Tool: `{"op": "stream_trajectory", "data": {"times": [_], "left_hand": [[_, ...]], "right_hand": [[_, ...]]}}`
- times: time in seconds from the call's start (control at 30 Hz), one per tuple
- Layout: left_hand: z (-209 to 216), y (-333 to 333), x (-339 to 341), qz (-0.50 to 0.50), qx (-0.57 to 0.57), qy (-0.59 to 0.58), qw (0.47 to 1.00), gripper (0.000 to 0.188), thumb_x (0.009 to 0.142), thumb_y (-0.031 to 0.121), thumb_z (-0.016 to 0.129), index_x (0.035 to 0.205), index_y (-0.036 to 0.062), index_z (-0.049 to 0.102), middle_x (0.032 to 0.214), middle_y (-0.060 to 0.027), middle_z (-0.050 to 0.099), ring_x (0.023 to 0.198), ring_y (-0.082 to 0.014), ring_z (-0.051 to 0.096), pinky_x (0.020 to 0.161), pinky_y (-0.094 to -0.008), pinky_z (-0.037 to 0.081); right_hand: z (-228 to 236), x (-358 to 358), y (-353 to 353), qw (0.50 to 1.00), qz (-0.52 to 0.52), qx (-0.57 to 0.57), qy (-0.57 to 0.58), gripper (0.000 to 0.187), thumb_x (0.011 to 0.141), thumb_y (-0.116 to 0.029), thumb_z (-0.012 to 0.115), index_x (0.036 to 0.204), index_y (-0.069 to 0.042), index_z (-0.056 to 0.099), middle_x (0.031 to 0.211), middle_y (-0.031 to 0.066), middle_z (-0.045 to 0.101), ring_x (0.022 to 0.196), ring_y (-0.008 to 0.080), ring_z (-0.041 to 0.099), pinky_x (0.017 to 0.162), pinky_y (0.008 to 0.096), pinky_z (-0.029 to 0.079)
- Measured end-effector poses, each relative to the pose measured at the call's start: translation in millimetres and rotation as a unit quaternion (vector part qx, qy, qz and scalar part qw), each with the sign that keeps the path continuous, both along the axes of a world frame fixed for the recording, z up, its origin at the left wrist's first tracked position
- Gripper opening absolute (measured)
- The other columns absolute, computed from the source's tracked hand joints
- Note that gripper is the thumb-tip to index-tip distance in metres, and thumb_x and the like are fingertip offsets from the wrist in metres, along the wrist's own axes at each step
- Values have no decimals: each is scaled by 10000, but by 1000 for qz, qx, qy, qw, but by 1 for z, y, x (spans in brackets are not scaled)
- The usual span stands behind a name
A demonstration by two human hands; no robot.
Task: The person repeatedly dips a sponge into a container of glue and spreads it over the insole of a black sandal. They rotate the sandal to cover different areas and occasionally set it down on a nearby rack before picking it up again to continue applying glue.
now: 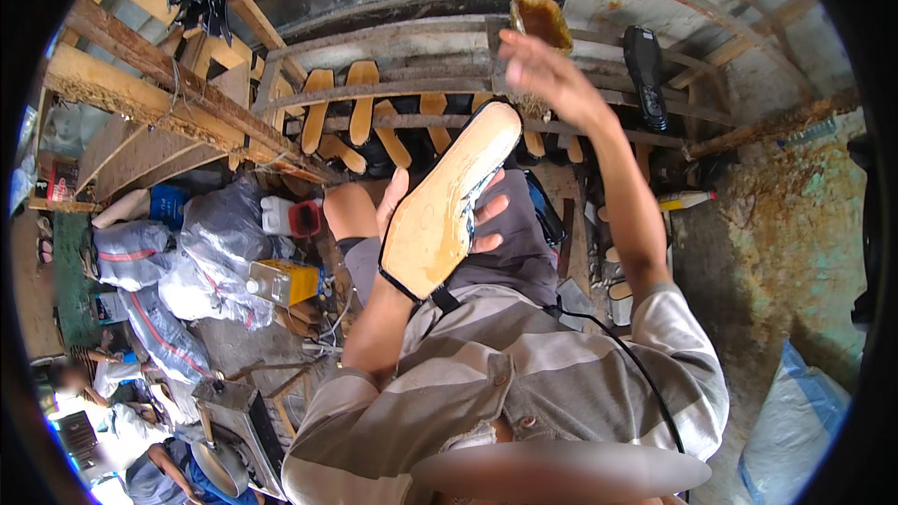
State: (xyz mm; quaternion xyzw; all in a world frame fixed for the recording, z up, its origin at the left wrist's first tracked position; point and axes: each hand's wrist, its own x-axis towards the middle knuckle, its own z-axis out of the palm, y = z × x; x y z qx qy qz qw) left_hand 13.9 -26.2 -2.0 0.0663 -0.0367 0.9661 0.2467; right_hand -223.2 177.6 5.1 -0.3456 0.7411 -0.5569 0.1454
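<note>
My left hand is closed around a shoe, held sole side up over my lap. Its tan bottom faces me, with a dark edge around it and a wet, shiny patch toward the near, wider end. Fingers show on the right of the shoe and the thumb on its left. Raised beyond the shoe's far end, my right hand has its fingers loosely stretched to the left, slightly blurred, with nothing visible in them. Just behind it, a yellow-rimmed tub with brown contents sits on the wooden rack.
Several tan-bottomed shoes stand along the wooden rack ahead. A black shoe lies on it at right. Plastic bags, a yellow can and a red-and-white container are at left. Other people sit at lower left.
</note>
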Motion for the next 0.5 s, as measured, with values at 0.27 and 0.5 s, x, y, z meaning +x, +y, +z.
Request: {"op": "stream_trajectory", "data": {"times": [0.27,0.5], "left_hand": [[-17,-7,1,203,5,-72,977,787,984,540,579,1533,0,419,1533,-264,440,1366,-427,468,1107,-552,440],[-15,-8,-6,217,-53,-89,971,624,1000,342,559,1572,151,401,1448,-284,511,1215,-449,581,972,-536,545]], "right_hand": [[-1,-102,16,857,-231,416,198,1122,819,-962,104,1211,-159,782,1735,77,47,1583,350,-81,1199,648,-163],[14,-28,40,958,-239,142,64,703,1023,-581,336,1355,-54,663,1579,178,437,1496,338,300,1243,545,63]]}}
